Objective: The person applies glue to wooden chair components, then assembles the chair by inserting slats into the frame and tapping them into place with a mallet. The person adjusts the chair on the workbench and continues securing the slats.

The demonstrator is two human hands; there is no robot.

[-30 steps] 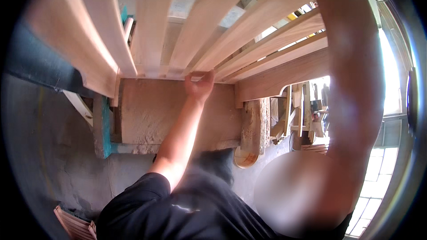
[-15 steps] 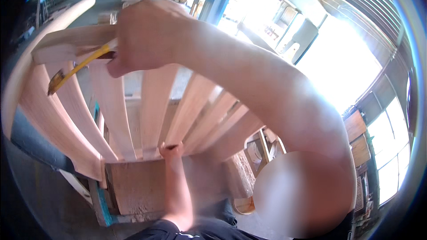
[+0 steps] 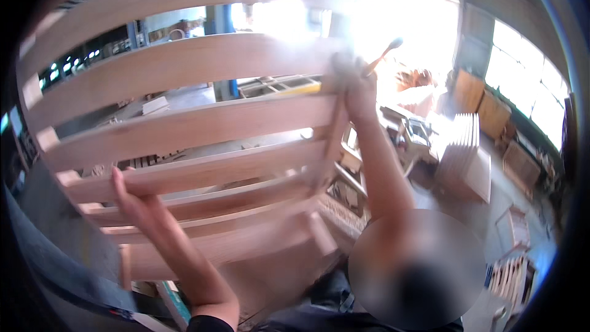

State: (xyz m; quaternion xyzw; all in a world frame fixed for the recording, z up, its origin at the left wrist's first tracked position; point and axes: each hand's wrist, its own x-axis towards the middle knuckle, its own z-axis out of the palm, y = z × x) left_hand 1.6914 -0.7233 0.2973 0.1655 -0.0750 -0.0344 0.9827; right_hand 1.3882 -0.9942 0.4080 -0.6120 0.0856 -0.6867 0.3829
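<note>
A bare wooden slatted frame (image 3: 184,120) rises in front of me, its curved slats running from left to right. My left hand (image 3: 130,200) grips one of its lower slats, thumb up and fingers partly hidden behind the wood. At the upper right end of the frame is my right hand (image 3: 359,92), blurred, with a brush (image 3: 384,56) held in it. The brush's dark tip points up and right, away from the wood. That hand seems to be against the frame's right side rail (image 3: 332,135).
Below the frame lies a wooden surface (image 3: 264,270). Stacked wooden panels (image 3: 467,163) stand to the right, with a small slatted piece (image 3: 513,280) lower down. A dark bench edge (image 3: 67,283) runs along the lower left. Bright windows glare behind.
The slatted frame has turned, its slats now running sideways instead of upright. My right hand with the brush went from upper left to upper right; my left hand moved left.
</note>
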